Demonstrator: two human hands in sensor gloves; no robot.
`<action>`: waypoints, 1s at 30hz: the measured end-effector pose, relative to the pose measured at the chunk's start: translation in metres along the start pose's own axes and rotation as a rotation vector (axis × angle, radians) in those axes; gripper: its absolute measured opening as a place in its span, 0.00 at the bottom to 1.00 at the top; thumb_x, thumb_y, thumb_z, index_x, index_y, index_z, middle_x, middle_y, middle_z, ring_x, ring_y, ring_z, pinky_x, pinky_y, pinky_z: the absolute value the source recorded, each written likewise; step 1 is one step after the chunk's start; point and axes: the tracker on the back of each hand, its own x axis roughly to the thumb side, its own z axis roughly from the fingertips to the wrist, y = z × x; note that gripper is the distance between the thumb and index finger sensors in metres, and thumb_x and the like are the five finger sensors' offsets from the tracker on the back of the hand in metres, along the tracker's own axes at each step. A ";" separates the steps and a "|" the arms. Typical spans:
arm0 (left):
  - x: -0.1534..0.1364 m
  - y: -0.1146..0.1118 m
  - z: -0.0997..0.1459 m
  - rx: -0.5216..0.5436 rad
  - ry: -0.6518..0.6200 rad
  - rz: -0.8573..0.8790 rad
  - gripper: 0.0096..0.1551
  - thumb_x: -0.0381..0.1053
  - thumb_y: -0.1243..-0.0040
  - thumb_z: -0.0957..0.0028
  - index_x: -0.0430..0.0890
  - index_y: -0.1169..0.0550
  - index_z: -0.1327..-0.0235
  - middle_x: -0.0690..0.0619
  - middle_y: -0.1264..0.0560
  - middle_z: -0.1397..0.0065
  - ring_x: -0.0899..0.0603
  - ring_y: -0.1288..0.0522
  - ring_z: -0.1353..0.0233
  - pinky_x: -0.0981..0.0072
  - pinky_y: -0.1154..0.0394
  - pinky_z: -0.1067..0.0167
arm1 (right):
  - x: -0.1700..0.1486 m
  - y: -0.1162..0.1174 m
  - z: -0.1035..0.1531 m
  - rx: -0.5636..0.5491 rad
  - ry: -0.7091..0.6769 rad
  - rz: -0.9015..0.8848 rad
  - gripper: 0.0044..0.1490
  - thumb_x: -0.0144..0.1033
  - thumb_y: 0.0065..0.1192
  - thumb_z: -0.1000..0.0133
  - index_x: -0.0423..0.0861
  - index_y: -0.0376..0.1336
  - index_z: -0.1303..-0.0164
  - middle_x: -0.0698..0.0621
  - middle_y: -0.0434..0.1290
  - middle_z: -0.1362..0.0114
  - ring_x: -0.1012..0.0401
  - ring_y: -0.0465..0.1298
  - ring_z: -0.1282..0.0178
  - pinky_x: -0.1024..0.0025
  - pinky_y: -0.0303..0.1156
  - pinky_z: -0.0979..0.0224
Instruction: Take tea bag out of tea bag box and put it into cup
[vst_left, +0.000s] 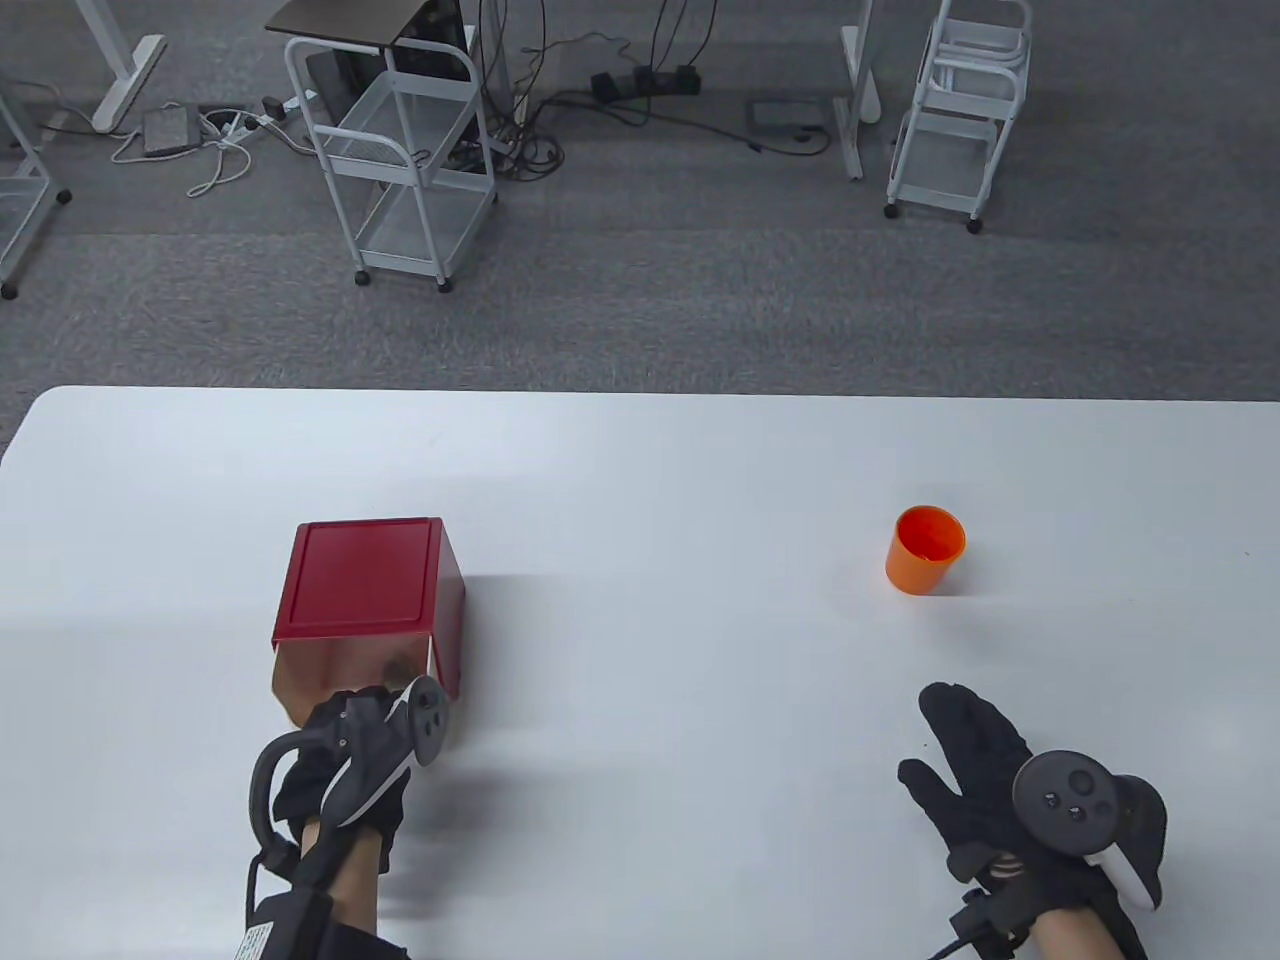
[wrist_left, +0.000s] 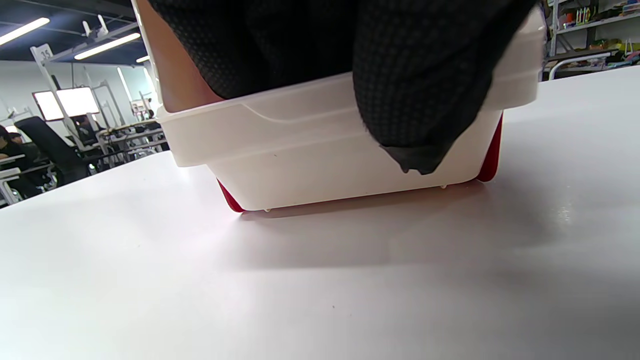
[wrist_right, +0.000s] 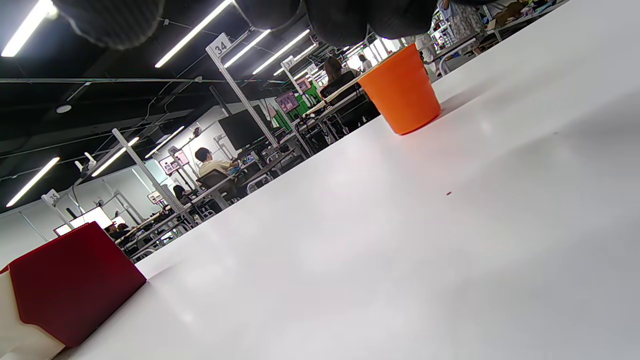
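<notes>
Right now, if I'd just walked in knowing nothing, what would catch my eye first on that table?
Probably the red tea bag box on the table's left, with the gloved left hand reaching into its open front. Next, the small orange cup standing upright on the right, alone on the white table. The right hand lies nearer the person than the cup, fingers spread, touching neither cup nor box.

Red-lidded white tea bag box (vst_left: 366, 585) stands well left of upright orange cup (vst_left: 925, 550).
</notes>
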 end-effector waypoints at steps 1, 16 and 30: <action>-0.001 0.000 0.001 -0.001 -0.003 0.003 0.26 0.56 0.29 0.58 0.67 0.19 0.43 0.64 0.19 0.28 0.52 0.20 0.27 0.63 0.25 0.26 | 0.000 0.000 0.000 0.001 0.000 0.001 0.48 0.63 0.55 0.49 0.49 0.49 0.22 0.37 0.53 0.16 0.35 0.55 0.20 0.35 0.52 0.22; -0.008 -0.001 0.014 -0.017 -0.048 0.052 0.26 0.56 0.28 0.59 0.66 0.18 0.44 0.64 0.18 0.30 0.52 0.19 0.29 0.63 0.24 0.28 | 0.001 0.002 0.001 0.002 -0.009 0.004 0.48 0.63 0.55 0.49 0.50 0.49 0.22 0.37 0.54 0.16 0.35 0.55 0.21 0.35 0.52 0.22; -0.013 0.000 0.025 -0.045 -0.075 0.073 0.26 0.57 0.27 0.62 0.67 0.17 0.46 0.65 0.17 0.31 0.52 0.18 0.30 0.64 0.23 0.28 | 0.001 0.004 0.001 0.004 -0.016 0.007 0.49 0.63 0.55 0.49 0.50 0.49 0.23 0.37 0.54 0.17 0.35 0.55 0.21 0.35 0.52 0.23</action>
